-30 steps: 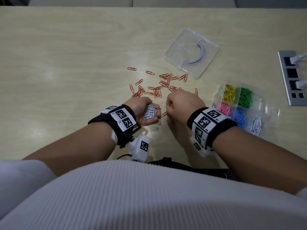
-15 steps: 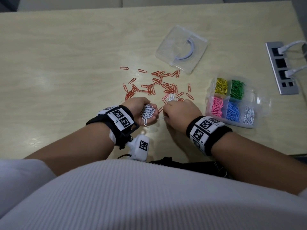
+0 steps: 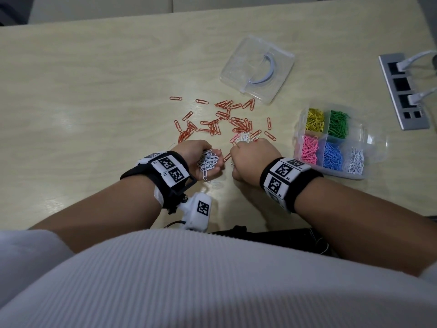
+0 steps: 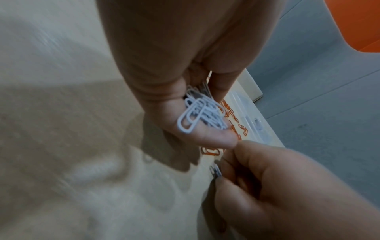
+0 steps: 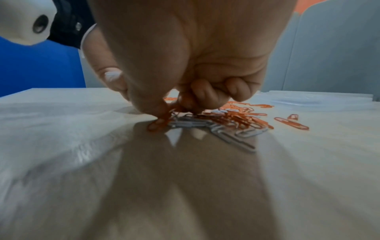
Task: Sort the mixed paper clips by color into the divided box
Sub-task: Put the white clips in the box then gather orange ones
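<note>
My left hand (image 3: 201, 153) lies palm-up near the table's front edge and cups a bunch of white paper clips (image 3: 208, 163); the left wrist view shows them on its curled fingers (image 4: 202, 116). Just to the right, my right hand (image 3: 238, 150) is curled, its fingertips down on a small heap of white clips (image 3: 244, 138) mixed with orange ones. In the right wrist view the thumb and fingers (image 5: 174, 110) pinch clips at the heap's edge. Orange clips (image 3: 214, 126) lie scattered beyond both hands. The divided box (image 3: 371, 140) at the right holds yellow, green, pink, blue and white clips.
The clear lid (image 3: 257, 67) lies behind the scattered clips. A grey power strip (image 3: 402, 91) with white plugs sits at the far right edge. Bare tabletop (image 3: 82, 102) stretches to the left. A wrist camera (image 3: 199, 210) hangs under my left forearm.
My right hand has drawn slightly toward me, and the small white heap now shows in front of its knuckles. The left hand still cups its white clips. The head view has shifted.
</note>
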A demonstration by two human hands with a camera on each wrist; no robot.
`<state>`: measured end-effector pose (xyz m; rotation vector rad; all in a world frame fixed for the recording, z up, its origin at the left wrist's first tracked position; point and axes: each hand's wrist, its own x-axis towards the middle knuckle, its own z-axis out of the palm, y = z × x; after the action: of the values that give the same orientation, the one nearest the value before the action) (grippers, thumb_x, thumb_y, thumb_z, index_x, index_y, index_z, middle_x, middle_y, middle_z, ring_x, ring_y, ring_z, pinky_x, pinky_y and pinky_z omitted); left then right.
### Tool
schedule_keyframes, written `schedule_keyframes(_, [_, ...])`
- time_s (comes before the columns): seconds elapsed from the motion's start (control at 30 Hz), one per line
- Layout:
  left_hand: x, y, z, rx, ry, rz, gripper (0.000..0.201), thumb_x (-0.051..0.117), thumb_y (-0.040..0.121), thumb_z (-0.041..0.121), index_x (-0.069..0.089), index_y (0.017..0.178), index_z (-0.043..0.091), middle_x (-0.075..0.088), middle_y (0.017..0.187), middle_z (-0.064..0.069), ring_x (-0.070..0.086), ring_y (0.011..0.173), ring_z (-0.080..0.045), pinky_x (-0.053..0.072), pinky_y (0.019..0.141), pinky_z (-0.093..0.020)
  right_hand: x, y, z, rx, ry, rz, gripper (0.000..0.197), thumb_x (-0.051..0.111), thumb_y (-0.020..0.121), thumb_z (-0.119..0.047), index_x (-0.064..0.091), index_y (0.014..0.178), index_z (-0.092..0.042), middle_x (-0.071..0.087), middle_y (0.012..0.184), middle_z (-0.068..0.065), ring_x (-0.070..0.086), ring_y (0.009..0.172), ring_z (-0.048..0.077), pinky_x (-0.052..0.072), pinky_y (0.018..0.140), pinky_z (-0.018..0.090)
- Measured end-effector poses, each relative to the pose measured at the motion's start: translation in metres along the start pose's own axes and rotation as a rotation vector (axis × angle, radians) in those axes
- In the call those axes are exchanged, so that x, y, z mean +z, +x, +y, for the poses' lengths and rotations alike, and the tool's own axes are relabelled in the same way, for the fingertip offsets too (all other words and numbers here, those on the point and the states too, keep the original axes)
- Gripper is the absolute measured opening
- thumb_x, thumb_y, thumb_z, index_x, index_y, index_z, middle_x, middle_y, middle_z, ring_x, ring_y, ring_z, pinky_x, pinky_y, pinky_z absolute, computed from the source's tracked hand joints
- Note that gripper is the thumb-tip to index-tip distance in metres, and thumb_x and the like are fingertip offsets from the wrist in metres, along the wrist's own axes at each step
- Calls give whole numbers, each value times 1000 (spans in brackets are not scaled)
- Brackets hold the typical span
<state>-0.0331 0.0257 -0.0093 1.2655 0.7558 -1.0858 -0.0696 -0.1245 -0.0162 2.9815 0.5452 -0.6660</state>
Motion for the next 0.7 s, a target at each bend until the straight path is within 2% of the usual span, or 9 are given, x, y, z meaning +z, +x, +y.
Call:
schedule_keyframes(0.07, [1, 1, 0, 1, 2, 5, 38, 31, 100, 20, 57, 74, 9, 60, 68, -8, 61, 52, -17, 54, 58, -25, -4, 0, 3, 19, 55, 65, 24, 46, 90, -31, 55, 106, -16, 58, 108, 5, 59, 91, 25, 32, 74, 33])
schedule_keyframes(0.17, [5, 3, -1, 4, 40, 19, 35, 34, 99, 19, 57, 77, 7, 59, 67, -10, 61, 57, -20, 56, 59, -29, -14, -3, 6, 41, 276, 198, 12, 50, 85, -36, 49, 87, -24, 55, 95, -3, 52, 83, 21, 38, 82, 35])
schedule_keyframes(0.27, [12, 2, 0, 22, 101, -18, 23, 38, 97, 10, 58, 87, 0, 61, 73, -13, 63, 64, -23, 57, 61, -35, -24, -4, 0, -68, 398, 189, 6, 55, 83, -32, 51, 80, -28, 47, 83, -12, 45, 77, 13, 37, 80, 31])
schedule_keyframes(0.33, [17, 2, 0, 25, 96, -59, 23, 39, 96, 9, 59, 89, -1, 62, 71, -13, 64, 60, -21, 58, 58, -32, -27, -3, 0, -62, 501, 209, 5, 55, 84, -27, 57, 81, -24, 52, 82, -10, 49, 79, 12, 40, 74, 28])
schedule_keyframes(0.4, [18, 1, 1, -5, 49, -91, 28, 36, 99, 15, 59, 87, 2, 60, 70, -12, 62, 55, -18, 56, 56, -28, -26, 3, 10, 117, 612, 279, 12, 52, 86, -24, 62, 85, -17, 59, 85, -3, 55, 82, 17, 45, 72, 30])
schedule_keyframes(0.43, [17, 1, 2, -19, 23, -90, 33, 34, 100, 18, 58, 82, 4, 59, 68, -11, 61, 53, -17, 55, 54, -26, -26, 6, 16, 219, 593, 284, 15, 50, 87, -23, 63, 90, -14, 61, 88, 1, 57, 85, 20, 45, 73, 30])
schedule_keyframes(0.5, [15, -1, 2, -31, 1, -74, 38, 31, 101, 20, 57, 76, 6, 59, 63, -9, 60, 49, -16, 54, 52, -24, -21, 13, 29, 356, 442, 177, 22, 49, 92, -25, 61, 103, -10, 60, 98, 9, 58, 93, 27, 42, 73, 30])
schedule_keyframes(0.6, [11, -3, 4, -26, 4, -63, 39, 31, 101, 20, 57, 75, 7, 59, 64, -8, 60, 49, -15, 54, 51, -23, -14, 20, 33, 367, 329, 47, 35, 55, 92, -34, 55, 113, -6, 56, 108, 12, 56, 101, 30, 42, 77, 33])
schedule_keyframes(0.7, [7, -3, 5, -15, 18, -43, 40, 32, 101, 21, 58, 74, 7, 60, 69, -9, 61, 50, -15, 55, 53, -25, -11, 26, 28, 326, 284, 70, 28, 53, 92, -24, 55, 114, -6, 57, 109, 13, 57, 101, 31, 41, 74, 33])
